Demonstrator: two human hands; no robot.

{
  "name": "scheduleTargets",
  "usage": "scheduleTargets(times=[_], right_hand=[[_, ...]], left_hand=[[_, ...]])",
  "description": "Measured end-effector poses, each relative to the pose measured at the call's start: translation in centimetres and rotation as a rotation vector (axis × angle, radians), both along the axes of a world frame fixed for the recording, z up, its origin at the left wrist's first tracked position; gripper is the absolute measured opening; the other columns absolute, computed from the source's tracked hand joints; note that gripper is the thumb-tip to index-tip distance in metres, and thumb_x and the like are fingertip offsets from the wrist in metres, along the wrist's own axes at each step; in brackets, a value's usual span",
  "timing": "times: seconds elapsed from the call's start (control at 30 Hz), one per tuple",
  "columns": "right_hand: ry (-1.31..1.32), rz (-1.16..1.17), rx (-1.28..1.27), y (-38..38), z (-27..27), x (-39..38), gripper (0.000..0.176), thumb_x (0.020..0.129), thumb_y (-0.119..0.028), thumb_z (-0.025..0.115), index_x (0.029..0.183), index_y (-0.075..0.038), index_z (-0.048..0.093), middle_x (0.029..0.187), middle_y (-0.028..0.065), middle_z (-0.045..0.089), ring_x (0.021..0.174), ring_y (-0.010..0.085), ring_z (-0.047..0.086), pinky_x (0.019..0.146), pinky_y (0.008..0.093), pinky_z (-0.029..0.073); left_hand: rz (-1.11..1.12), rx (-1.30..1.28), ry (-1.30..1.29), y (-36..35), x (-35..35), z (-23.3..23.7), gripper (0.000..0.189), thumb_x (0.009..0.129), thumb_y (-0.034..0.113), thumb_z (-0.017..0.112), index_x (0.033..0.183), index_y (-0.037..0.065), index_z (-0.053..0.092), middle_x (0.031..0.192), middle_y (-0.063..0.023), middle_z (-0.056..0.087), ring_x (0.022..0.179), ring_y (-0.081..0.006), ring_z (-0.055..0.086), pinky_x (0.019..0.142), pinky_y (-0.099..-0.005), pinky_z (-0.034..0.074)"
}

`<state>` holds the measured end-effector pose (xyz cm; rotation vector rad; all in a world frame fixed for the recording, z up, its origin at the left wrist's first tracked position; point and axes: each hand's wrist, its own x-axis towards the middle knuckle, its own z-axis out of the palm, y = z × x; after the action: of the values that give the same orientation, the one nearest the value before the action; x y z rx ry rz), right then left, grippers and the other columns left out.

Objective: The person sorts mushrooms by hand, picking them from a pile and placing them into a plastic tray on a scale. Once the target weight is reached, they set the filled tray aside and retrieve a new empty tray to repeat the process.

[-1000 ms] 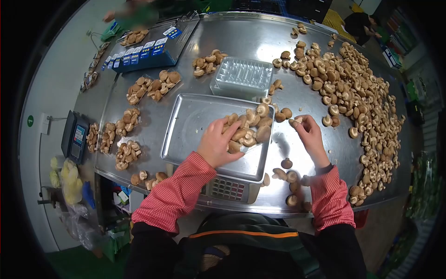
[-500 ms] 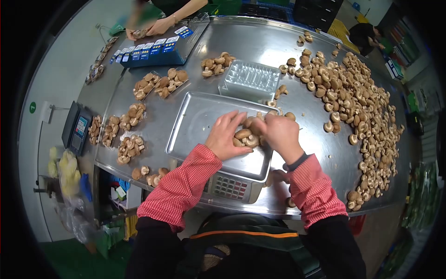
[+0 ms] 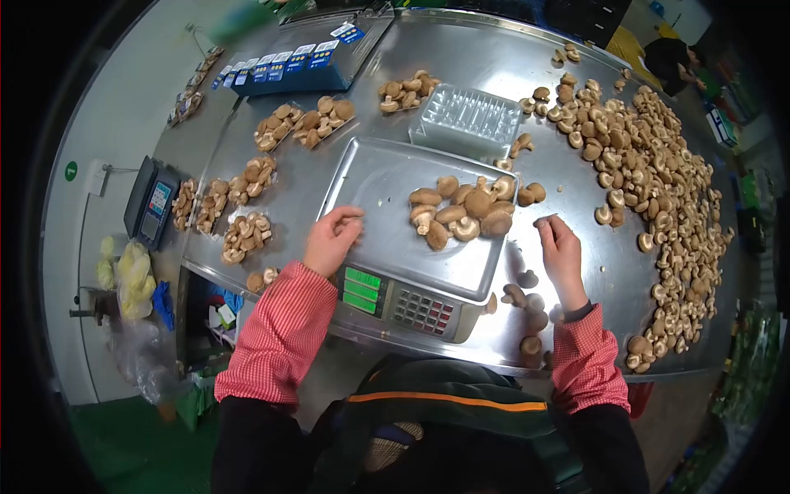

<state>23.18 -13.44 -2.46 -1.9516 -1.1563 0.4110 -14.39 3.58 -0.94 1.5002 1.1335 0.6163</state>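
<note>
A pile of brown shiitake mushrooms (image 3: 465, 212) rests on the right half of the metal weighing tray (image 3: 370, 177) of a digital scale. Its green display (image 3: 362, 290) is lit, beside a keypad (image 3: 424, 311). My left hand (image 3: 331, 240) hovers by the tray's left edge, fingers loosely bent and apart, holding nothing. To the right of the tray, my right hand (image 3: 561, 253) is over the table, thumb and forefinger close together. A small dark bit shows at its fingertips, too small to name. Several loose mushrooms (image 3: 533, 321) lie below it, near the table's front edge.
A large heap of mushrooms (image 3: 658, 189) covers the right side of the steel table (image 3: 568, 193). Stacked clear plastic trays (image 3: 467, 119) stand behind the scale. Filled mushroom packs (image 3: 247, 236) sit at left, near a second display unit (image 3: 152, 206). Labels (image 3: 280, 64) line a blue box.
Both hands have left the mushrooms on the tray and moved apart, left and right. The mushrooms now lie uncovered and the scale's display shows. The other person's hands at the top are out of view.
</note>
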Motion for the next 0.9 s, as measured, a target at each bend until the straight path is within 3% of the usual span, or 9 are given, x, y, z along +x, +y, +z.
scheduleTargets(times=[0.07,0.17,0.27,0.37,0.5,0.63,0.67,0.77,0.9], right_hand=[[-0.011,0.003,-0.006,0.7,0.6,-0.2,0.026,0.102,-0.023,0.055,0.102,-0.001,0.068,0.083,0.0179,0.066,0.074,0.0325,0.065,0.067,0.0412,0.050],[-0.173,0.018,0.100,2.1,0.8,-0.8,0.024,0.101,-0.020,0.054,0.105,0.000,0.067,0.091,0.0196,0.067,0.083,0.0362,0.066,0.072,0.0435,0.052],[-0.254,0.066,0.023,3.4,-0.3,-1.5,0.020,0.100,-0.017,0.054,0.107,-0.001,0.065,0.096,0.0206,0.067,0.087,0.0398,0.065,0.074,0.0456,0.052],[-0.283,0.054,0.014,3.7,-0.6,-2.8,0.018,0.097,-0.014,0.056,0.107,-0.002,0.065,0.096,0.0197,0.066,0.085,0.0399,0.066,0.074,0.0471,0.053],[-0.280,0.077,-0.014,3.4,0.1,-4.2,0.018,0.098,-0.012,0.056,0.108,0.000,0.066,0.095,0.0191,0.067,0.087,0.0381,0.066,0.075,0.0443,0.053],[-0.275,0.216,-0.106,4.3,1.3,-3.7,0.016,0.095,-0.016,0.060,0.100,-0.003,0.067,0.094,0.0180,0.067,0.084,0.0379,0.067,0.072,0.0460,0.053],[-0.266,0.263,-0.162,4.7,1.9,-3.4,0.015,0.095,-0.017,0.061,0.098,-0.003,0.067,0.094,0.0179,0.067,0.084,0.0379,0.066,0.072,0.0458,0.053],[-0.276,0.178,0.010,7.6,2.6,-2.2,0.015,0.093,-0.017,0.063,0.093,-0.003,0.066,0.092,0.0178,0.067,0.080,0.0394,0.064,0.072,0.0460,0.052],[-0.506,0.220,0.218,14.0,4.0,-1.0,0.012,0.085,-0.012,0.070,0.089,-0.003,0.065,0.090,0.0152,0.061,0.086,0.0364,0.059,0.077,0.0449,0.049]], left_hand=[[-0.114,0.039,0.116,0.2,0.8,-0.4,0.028,0.094,0.013,0.066,0.119,0.001,0.065,0.084,-0.0001,0.065,0.072,-0.0071,0.058,0.066,-0.0228,0.048],[-0.259,0.066,0.424,-0.3,3.3,-0.5,0.036,0.086,0.021,0.074,0.114,0.001,0.066,0.084,-0.0089,0.067,0.071,-0.0173,0.065,0.065,-0.0313,0.052],[-0.269,0.100,0.504,-1.6,6.7,0.2,0.035,0.081,0.023,0.074,0.107,0.000,0.065,0.083,-0.0141,0.067,0.071,-0.0269,0.065,0.067,-0.0388,0.052],[-0.175,0.301,0.526,-2.3,8.4,-2.1,0.029,0.079,0.019,0.073,0.099,0.001,0.062,0.078,-0.0134,0.065,0.071,-0.0314,0.064,0.067,-0.0428,0.051],[-0.047,0.133,0.259,-1.7,7.8,-5.6,0.027,0.080,0.010,0.069,0.098,0.001,0.051,0.088,-0.0164,0.063,0.067,-0.0297,0.064,0.062,-0.0418,0.049],[-0.024,-0.438,-0.100,-1.0,7.3,-0.2,0.034,0.091,-0.005,0.044,0.122,0.006,0.034,0.107,-0.0160,0.063,0.080,-0.0226,0.069,0.065,-0.0333,0.061],[-0.034,-0.499,-0.110,-0.4,6.6,0.0,0.040,0.093,-0.007,0.041,0.128,0.008,0.031,0.116,-0.0196,0.062,0.086,-0.0276,0.072,0.069,-0.0350,0.063],[0.014,-0.615,-0.192,0.8,4.9,0.3,0.043,0.094,-0.006,0.042,0.133,0.009,0.030,0.117,-0.0204,0.062,0.089,-0.0308,0.072,0.070,-0.0357,0.063],[0.072,-0.592,-0.315,4.0,2.8,0.7,0.048,0.094,-0.008,0.043,0.137,0.010,0.030,0.117,-0.0218,0.062,0.092,-0.0347,0.072,0.073,-0.0388,0.064]])
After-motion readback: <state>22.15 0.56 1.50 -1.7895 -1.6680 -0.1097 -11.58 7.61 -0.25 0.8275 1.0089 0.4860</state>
